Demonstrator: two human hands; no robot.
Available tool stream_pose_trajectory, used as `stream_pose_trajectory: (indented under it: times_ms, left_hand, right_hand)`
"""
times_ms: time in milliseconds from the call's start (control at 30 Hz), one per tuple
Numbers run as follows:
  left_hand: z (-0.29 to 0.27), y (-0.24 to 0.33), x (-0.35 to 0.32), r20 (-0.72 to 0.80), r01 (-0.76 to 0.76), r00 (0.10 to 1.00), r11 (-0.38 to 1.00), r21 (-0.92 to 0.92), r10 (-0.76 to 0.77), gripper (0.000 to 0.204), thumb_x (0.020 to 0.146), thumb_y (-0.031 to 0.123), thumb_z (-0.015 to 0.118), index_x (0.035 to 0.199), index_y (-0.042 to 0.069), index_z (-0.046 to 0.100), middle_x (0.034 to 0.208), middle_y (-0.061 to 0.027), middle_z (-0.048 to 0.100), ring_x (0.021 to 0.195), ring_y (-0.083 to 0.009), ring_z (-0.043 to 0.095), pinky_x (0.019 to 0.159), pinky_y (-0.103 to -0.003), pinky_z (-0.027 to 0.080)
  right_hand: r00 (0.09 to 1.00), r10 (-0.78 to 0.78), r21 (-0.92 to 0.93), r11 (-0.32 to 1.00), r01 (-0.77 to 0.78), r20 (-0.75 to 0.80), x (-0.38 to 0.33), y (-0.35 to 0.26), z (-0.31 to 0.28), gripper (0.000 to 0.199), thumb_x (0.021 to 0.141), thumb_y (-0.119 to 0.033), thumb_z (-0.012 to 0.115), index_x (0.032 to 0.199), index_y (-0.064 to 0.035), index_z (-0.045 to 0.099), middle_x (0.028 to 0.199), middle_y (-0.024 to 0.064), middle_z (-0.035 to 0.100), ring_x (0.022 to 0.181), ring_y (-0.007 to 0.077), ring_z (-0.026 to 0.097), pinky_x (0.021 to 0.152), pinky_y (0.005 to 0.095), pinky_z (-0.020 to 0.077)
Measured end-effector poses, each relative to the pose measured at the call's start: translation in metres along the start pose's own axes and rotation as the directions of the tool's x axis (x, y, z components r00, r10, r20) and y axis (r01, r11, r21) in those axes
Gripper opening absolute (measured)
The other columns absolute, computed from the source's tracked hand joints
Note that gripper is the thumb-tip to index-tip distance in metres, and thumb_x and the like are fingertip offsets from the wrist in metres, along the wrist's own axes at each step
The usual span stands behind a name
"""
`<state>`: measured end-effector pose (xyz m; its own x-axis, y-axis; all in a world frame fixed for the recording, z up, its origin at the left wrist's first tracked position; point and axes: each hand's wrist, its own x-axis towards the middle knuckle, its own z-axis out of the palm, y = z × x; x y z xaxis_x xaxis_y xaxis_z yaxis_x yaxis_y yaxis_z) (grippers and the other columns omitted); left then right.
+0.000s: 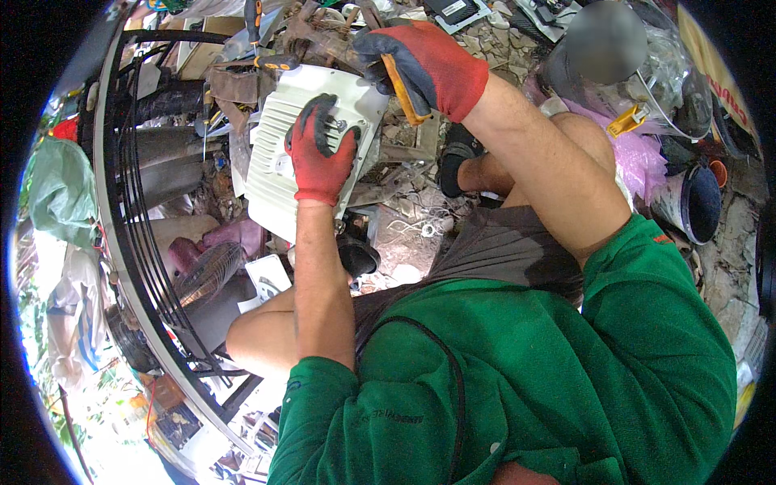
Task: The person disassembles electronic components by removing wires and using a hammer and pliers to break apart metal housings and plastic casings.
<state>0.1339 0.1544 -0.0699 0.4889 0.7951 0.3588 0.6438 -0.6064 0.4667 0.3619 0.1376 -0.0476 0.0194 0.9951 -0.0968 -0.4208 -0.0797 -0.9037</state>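
White ribbed panel [273, 174] directly under L hand [323, 149], gloved fingers spread on top, not gripping. R hand [424, 66] nr its far R corner, clenched round orange tool [406, 99] (prob; fist hides most).

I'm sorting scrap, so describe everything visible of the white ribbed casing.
The white ribbed casing is broad, roughly rectangular, with parallel ribs and a smoother right margin; whether metal or plastic, I can't tell. It lies slantwise amid debris, ribbed face toward the camera. The gloved left hand rests on it; its underside is hidden.

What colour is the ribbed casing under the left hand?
The casing is off-white, clearest in the head view.
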Motion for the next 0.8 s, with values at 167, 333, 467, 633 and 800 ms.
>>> stream_pose_trajectory:
  times_ms: [167, 333, 467, 633, 800]
  left_hand:
    - [0.001, -0.013, -0.005, -0.01, 0.019, 1.0, 0.997, 0.08, -0.018, 0.03, 0.072, 0.012, 0.078, 0.1, 0.004, 0.07, 0.109, -0.0129, 0.067, 0.112, -0.0286, 0.059, 0.094, -0.039, 0.046]
    - [0.005, -0.008, -0.004, -0.062, 0.097, 0.993, 0.995, 0.0, -0.097, 0.028, 0.073, 0.014, 0.078, 0.098, 0.005, 0.07, 0.108, -0.013, 0.067, 0.108, -0.0294, 0.061, 0.092, -0.039, 0.047]
    - [0.002, -0.007, 0.001, 0.005, -0.13, 0.991, 0.983, 0.132, 0.13, 0.026, 0.073, 0.016, 0.079, 0.095, 0.005, 0.07, 0.107, -0.0136, 0.068, 0.101, -0.0313, 0.064, 0.09, -0.04, 0.049]
    - [0.014, -0.027, -0.009, -0.105, -0.038, 0.993, 0.995, 0.092, 0.047, 0.029, 0.07, 0.026, 0.081, 0.088, 0.008, 0.068, 0.1, -0.0123, 0.067, 0.104, -0.0325, 0.06, 0.087, -0.042, 0.045]
    - [0.026, -0.025, -0.006, -0.144, 0.002, 0.989, 0.966, 0.258, 0.037, 0.042, 0.068, 0.034, 0.081, 0.099, 0.01, 0.066, 0.104, -0.0139, 0.065, 0.101, -0.0333, 0.059, 0.087, -0.046, 0.045]
  right_hand:
    - [0.999, 0.036, 0.021, 0.999, -0.036, -0.004, 0.0, -0.001, 0.004, 0.033, 0.092, -0.035, 0.06, 0.083, -0.0046, 0.068, 0.072, 0.0031, 0.062, 0.061, 0.0106, 0.058, 0.054, 0.0271, 0.0452]
    - [1.0, 0.001, -0.008, 1.0, -0.001, 0.003, 0.003, 0.006, -0.004, 0.032, 0.092, -0.034, 0.059, 0.084, -0.0047, 0.068, 0.072, 0.0032, 0.062, 0.06, 0.0109, 0.058, 0.055, 0.0276, 0.0458]
    - [0.994, -0.1, -0.202, 0.974, 0.106, 0.039, 0.0, 0.003, -0.009, 0.03, 0.092, -0.032, 0.059, 0.087, -0.0048, 0.069, 0.072, 0.0034, 0.062, 0.062, 0.0113, 0.057, 0.058, 0.0282, 0.0472]
    - [0.952, -0.239, -0.379, 0.877, 0.296, 0.19, 0.005, 0.012, -0.014, 0.021, 0.089, -0.022, 0.059, 0.099, -0.0054, 0.067, 0.079, 0.006, 0.065, 0.069, 0.0146, 0.059, 0.065, 0.0313, 0.049]
    - [0.966, -0.201, -0.546, 0.797, 0.258, 0.163, 0.006, -0.005, -0.022, 0.023, 0.09, -0.029, 0.062, 0.094, -0.0069, 0.067, 0.076, 0.0025, 0.062, 0.069, 0.0152, 0.06, 0.064, 0.0314, 0.0484]
